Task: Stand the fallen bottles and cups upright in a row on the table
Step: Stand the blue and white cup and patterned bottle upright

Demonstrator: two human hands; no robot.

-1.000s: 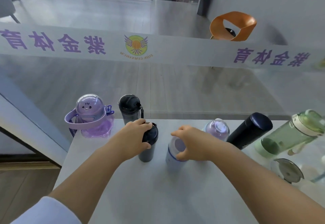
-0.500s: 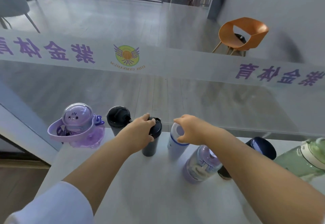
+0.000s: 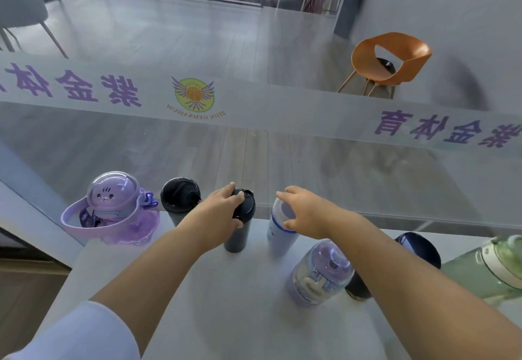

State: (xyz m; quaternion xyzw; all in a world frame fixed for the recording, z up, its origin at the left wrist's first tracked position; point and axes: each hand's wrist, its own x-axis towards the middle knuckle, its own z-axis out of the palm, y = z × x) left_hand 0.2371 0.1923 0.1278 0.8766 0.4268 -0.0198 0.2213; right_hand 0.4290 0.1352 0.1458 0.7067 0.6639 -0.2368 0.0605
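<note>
Hands: left hand gripping the lid of the dark tumbler; right hand closing on the white bottle, both standing at table rear edge.
Risk: prob. right forearm brushing the lilac bottle, toppling it.
Count: 5 upright incl. purple jug, black shaker; 2 lying – navy flask, green bottle.

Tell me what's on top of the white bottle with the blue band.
The right hand rests on the cap of the white bottle with the blue band; the cap's far side is hidden.
</note>
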